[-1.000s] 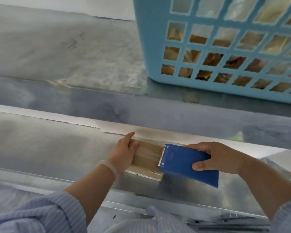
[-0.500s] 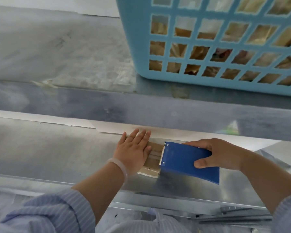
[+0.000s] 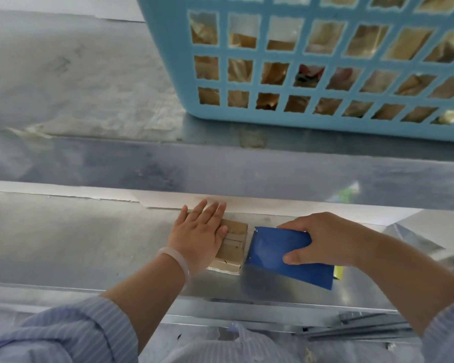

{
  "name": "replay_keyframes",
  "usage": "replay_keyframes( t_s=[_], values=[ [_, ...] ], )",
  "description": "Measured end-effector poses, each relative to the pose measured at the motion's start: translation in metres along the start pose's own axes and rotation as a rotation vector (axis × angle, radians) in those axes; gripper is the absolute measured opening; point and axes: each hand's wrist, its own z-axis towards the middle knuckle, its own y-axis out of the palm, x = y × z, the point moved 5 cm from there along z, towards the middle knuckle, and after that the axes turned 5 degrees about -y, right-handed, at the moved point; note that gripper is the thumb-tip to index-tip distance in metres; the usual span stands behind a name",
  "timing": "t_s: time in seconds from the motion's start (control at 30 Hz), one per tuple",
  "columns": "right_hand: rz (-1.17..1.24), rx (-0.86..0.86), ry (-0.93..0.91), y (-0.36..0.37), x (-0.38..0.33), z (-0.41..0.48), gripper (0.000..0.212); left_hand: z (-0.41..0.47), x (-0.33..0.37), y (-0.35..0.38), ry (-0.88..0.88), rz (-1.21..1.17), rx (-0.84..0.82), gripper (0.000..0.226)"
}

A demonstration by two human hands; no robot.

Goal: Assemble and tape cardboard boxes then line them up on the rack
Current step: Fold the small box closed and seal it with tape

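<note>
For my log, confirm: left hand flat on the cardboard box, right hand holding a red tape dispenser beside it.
Not quite: the head view shows the tape dispenser is blue, not red. The left hand lies flat on the box; the right hand holds the dispenser.

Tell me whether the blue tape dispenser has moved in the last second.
Yes. The tape dispenser has slid right, off the box: its toothed edge overlapped the box top before, and now a narrow gap separates them.
</note>
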Motion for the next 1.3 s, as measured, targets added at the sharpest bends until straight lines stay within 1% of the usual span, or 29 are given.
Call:
replay_keyframes(
  t_s=[0.07, 0.17, 0.27, 0.33, 0.43, 0.47, 0.53, 0.6, 0.67, 0.73, 0.8, 0.87, 0.93, 0.97, 1.0, 1.07, 1.1, 1.2, 1.3],
  values=[
    [-0.046, 0.010, 0.045, 0.004, -0.009, 0.003, 0.046, 0.000, 0.000, 0.001, -0.003, 0.001, 0.007, 0.074],
    [-0.135, 0.024, 0.075, 0.003, -0.023, 0.009, 0.044, 0.002, 0.000, 0.002, -0.007, -0.004, 0.001, 0.066],
    [-0.371, -0.039, 0.079, 0.017, -0.028, 0.015, 0.049, 0.003, -0.002, 0.002, -0.007, 0.000, 0.013, 0.061],
    [-0.339, -0.036, 0.115, 0.027, -0.018, 0.015, 0.057, 0.002, -0.002, 0.003, -0.005, -0.001, 0.019, 0.062],
    [-0.175, 0.166, 0.169, 0.017, 0.001, 0.003, 0.060, 0.002, -0.002, 0.004, -0.008, -0.008, 0.028, 0.063],
    [-0.166, 0.234, 0.180, 0.015, 0.009, -0.001, 0.062, 0.002, -0.002, 0.004, -0.010, -0.011, 0.030, 0.063],
    [-0.277, 0.322, 0.188, 0.016, 0.025, -0.010, 0.068, 0.002, -0.003, 0.004, -0.022, -0.021, 0.042, 0.062],
    [-0.488, 0.342, 0.146, 0.027, 0.035, -0.016, 0.068, 0.002, -0.003, 0.003, -0.031, -0.038, 0.047, 0.061],
    [-0.687, 0.312, 0.089, 0.042, 0.039, -0.020, 0.068, 0.002, -0.003, 0.003, -0.036, -0.049, 0.051, 0.060],
    [-0.731, 0.332, 0.017, 0.052, 0.042, -0.023, 0.072, 0.001, -0.003, 0.001, -0.040, -0.060, 0.057, 0.058],
    [-0.746, 0.450, -0.021, 0.057, 0.045, -0.028, 0.076, -0.001, -0.004, -0.002, -0.047, -0.071, 0.074, 0.057],
    [-0.766, 0.464, -0.023, 0.071, 0.045, -0.030, 0.087, -0.003, -0.004, -0.005, -0.055, -0.078, 0.087, 0.057],
    [-0.803, 0.437, -0.019, 0.087, 0.043, -0.031, 0.097, -0.004, -0.004, -0.007, -0.058, -0.092, 0.088, 0.056],
    [-0.818, 0.420, -0.009, 0.094, 0.042, -0.031, 0.097, -0.004, -0.003, -0.008, -0.060, -0.097, 0.087, 0.056],
    [-0.839, 0.408, 0.003, 0.097, 0.042, -0.030, 0.092, -0.005, -0.003, -0.009, -0.063, -0.100, 0.085, 0.056],
    [-0.885, 0.417, 0.022, 0.101, 0.036, -0.028, 0.070, -0.006, -0.004, -0.011, -0.070, -0.107, 0.079, 0.056],
    [-0.878, 0.429, 0.032, 0.102, 0.034, -0.026, 0.062, -0.007, -0.005, -0.011, -0.074, -0.108, 0.077, 0.056],
    [-0.797, 0.423, 0.030, 0.112, 0.027, -0.022, 0.066, -0.011, -0.009, -0.012, -0.099, -0.122, 0.073, 0.056],
    [-0.711, 0.345, 0.085, 0.127, 0.025, -0.017, 0.067, -0.016, -0.012, -0.013, -0.115, -0.151, 0.071, 0.056]
  ],
)
